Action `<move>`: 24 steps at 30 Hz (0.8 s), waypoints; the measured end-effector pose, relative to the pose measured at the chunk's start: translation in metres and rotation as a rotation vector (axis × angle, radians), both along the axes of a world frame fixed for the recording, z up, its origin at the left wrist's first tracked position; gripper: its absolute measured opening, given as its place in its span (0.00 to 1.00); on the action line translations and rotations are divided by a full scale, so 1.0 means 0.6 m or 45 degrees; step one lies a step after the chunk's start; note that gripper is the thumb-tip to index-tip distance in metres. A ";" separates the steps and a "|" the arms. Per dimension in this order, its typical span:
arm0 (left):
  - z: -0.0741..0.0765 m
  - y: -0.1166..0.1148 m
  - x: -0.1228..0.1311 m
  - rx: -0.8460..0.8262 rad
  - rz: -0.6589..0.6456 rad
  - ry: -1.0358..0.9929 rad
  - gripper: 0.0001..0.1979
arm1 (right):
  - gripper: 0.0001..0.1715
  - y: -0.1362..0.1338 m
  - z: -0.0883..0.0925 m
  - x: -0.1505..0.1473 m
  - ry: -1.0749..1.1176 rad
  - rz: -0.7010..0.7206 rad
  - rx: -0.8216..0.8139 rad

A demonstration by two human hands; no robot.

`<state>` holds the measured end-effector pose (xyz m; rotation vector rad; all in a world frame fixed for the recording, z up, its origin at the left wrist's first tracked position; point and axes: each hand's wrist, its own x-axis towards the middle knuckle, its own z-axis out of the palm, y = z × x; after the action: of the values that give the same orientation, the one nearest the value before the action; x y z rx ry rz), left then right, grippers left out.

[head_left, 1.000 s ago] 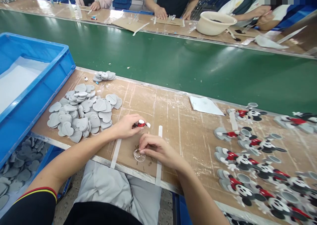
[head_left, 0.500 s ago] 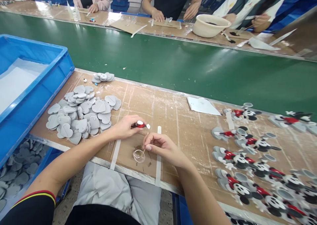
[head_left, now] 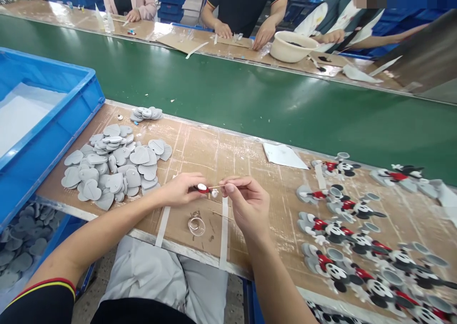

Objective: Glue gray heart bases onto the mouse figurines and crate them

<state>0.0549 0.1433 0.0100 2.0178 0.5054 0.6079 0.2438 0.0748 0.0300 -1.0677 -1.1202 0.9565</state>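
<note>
My left hand [head_left: 183,189] is closed on a small red, white and black figurine [head_left: 203,188], whose white end points right. Between the thumb and fingers of my right hand [head_left: 246,200] is a thin wooden stick [head_left: 215,187]. Its tip reaches the figurine; whether it touches cannot be made out. Below both hands a small clear dish [head_left: 196,226] lies on a cardboard piece taped to the table. Left of my left hand is a heap of grey heart-shaped pieces [head_left: 114,164].
Rows of red, white and black mouse figurines [head_left: 335,270] on grey bases fill the right side. A blue crate [head_left: 60,119] stands at left. A white sheet [head_left: 285,156] lies near the green belt [head_left: 214,86]. Across it, other people work beside a cream bowl [head_left: 291,48].
My right hand has lifted the stick from the clear dish up to the figurine. My left hand stays nearly in place, holding the figurine. The view has shifted slightly.
</note>
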 end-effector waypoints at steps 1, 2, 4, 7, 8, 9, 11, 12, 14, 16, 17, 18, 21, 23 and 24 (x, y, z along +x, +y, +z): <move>-0.001 0.000 0.000 -0.006 -0.002 0.009 0.08 | 0.03 0.000 0.000 -0.002 -0.029 -0.018 -0.005; -0.001 0.001 0.000 -0.008 -0.002 0.017 0.07 | 0.03 0.000 0.000 -0.003 -0.054 -0.033 -0.011; -0.002 0.001 0.001 -0.007 0.001 0.028 0.07 | 0.03 0.000 0.000 -0.005 -0.087 -0.061 -0.021; -0.002 0.000 0.002 -0.004 0.012 0.038 0.06 | 0.04 0.001 -0.001 -0.006 -0.114 -0.077 -0.023; -0.001 0.000 0.003 -0.004 0.013 0.042 0.06 | 0.04 0.001 -0.001 -0.006 -0.120 -0.075 -0.022; -0.001 -0.001 0.003 -0.006 0.011 0.046 0.06 | 0.04 0.001 -0.001 -0.006 -0.126 -0.070 -0.021; -0.001 -0.001 0.003 -0.011 0.008 0.045 0.06 | 0.04 0.000 -0.002 -0.006 -0.136 -0.060 -0.022; -0.001 -0.001 0.003 -0.013 0.007 0.041 0.06 | 0.03 0.000 -0.002 -0.007 -0.138 -0.057 -0.023; -0.002 -0.001 0.003 -0.012 0.011 0.030 0.06 | 0.03 -0.001 -0.002 -0.007 -0.141 -0.053 -0.027; -0.003 -0.001 0.002 -0.004 0.019 0.021 0.06 | 0.04 -0.001 -0.003 -0.008 -0.139 -0.048 -0.030; -0.004 0.000 0.002 0.000 0.020 0.019 0.06 | 0.04 -0.001 -0.002 -0.009 -0.137 -0.043 -0.030; -0.004 0.000 0.002 0.004 0.023 0.016 0.06 | 0.04 -0.001 -0.002 -0.009 -0.136 -0.040 -0.028; -0.004 0.000 0.002 0.013 0.024 0.012 0.06 | 0.04 -0.001 -0.001 -0.011 -0.141 -0.045 -0.023; -0.004 0.000 0.002 0.018 0.022 0.013 0.07 | 0.04 0.000 0.000 -0.012 -0.149 -0.057 -0.022; -0.003 0.000 0.002 0.021 0.022 0.014 0.07 | 0.05 0.000 0.001 -0.012 -0.153 -0.062 -0.023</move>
<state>0.0562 0.1432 0.0080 2.0348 0.5259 0.6135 0.2366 0.0746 0.0304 -1.1748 -1.1800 0.8749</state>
